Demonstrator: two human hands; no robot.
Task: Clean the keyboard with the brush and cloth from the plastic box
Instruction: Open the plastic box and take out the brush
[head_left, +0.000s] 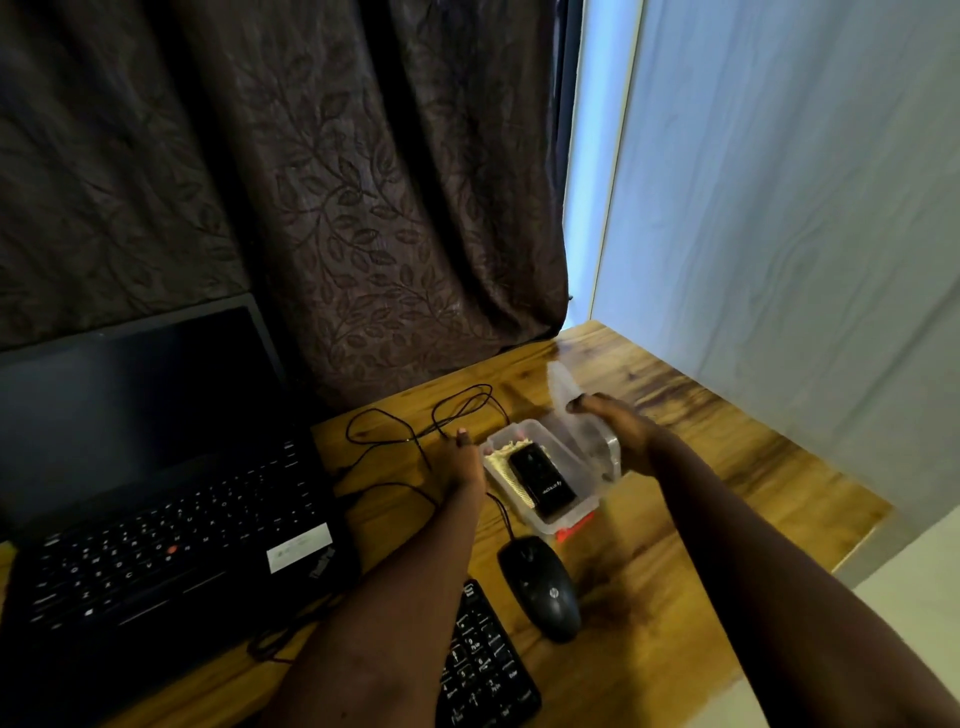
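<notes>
A clear plastic box (563, 462) stands on the wooden desk, right of the laptop. Inside it lies a black brush (543, 480) on a pale cloth (501, 462). My right hand (621, 428) grips the box's clear lid (563, 389) and holds it tilted up at the box's far right side. My left hand (465, 457) rests against the box's left wall, thumb raised. A black keyboard (485, 667) lies at the near edge, partly hidden under my left forearm.
An open black laptop (171, 499) fills the left of the wooden desk (701, 467). A black mouse (540, 587) lies just in front of the box, its cable (431, 421) looping behind. Dark curtain behind, pale wall on the right.
</notes>
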